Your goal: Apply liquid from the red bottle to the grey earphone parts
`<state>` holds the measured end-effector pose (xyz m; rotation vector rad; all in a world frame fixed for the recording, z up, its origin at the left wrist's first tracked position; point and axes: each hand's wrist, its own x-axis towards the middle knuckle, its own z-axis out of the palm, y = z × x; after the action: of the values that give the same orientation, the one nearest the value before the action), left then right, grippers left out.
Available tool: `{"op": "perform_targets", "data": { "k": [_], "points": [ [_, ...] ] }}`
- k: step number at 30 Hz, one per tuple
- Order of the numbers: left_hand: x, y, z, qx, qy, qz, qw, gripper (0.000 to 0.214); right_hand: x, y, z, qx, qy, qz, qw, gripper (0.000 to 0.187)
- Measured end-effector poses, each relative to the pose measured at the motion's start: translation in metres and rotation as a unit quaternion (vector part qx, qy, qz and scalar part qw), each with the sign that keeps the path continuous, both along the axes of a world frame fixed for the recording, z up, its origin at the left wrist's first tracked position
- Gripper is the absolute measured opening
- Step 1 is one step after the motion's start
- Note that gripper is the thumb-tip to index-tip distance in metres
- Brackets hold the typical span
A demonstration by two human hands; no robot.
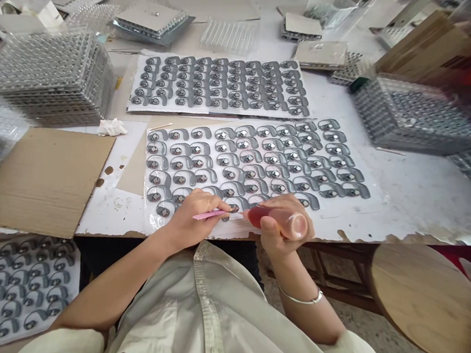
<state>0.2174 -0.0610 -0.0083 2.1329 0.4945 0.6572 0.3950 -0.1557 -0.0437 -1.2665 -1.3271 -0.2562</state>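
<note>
My left hand (194, 220) pinches a slim pink tool (208, 215), its tip resting on a grey ear-hook-shaped part (233, 207) in the bottom row of a white backing sheet (254, 164). That sheet carries several rows of these parts, and a similar sheet (215, 80) lies beyond it. My right hand (282, 227) grips a small translucent bottle (275, 222) of red liquid. Its narrow tip points left, close to the same part. The fingers hide some parts in the bottom row.
Stacks of clear plastic trays (48, 77) rise at the left, with more (410, 114) at the right. A cardboard sheet (44, 180) lies left of my hands. Another sheet of parts (24, 285) sits lower left. A round wooden stool top (424, 292) stands below the chipped table edge (387, 235).
</note>
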Motion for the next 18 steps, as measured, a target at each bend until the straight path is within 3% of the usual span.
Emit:
{"op": "perform_targets", "data": {
  "k": [18],
  "points": [
    [0.0006, -0.0008, -0.0017, 0.008, -0.005, 0.002, 1.0, 0.01, -0.0034, 0.0046, 0.0013, 0.041, 0.012, 0.022, 0.999, 0.021]
  ]
}}
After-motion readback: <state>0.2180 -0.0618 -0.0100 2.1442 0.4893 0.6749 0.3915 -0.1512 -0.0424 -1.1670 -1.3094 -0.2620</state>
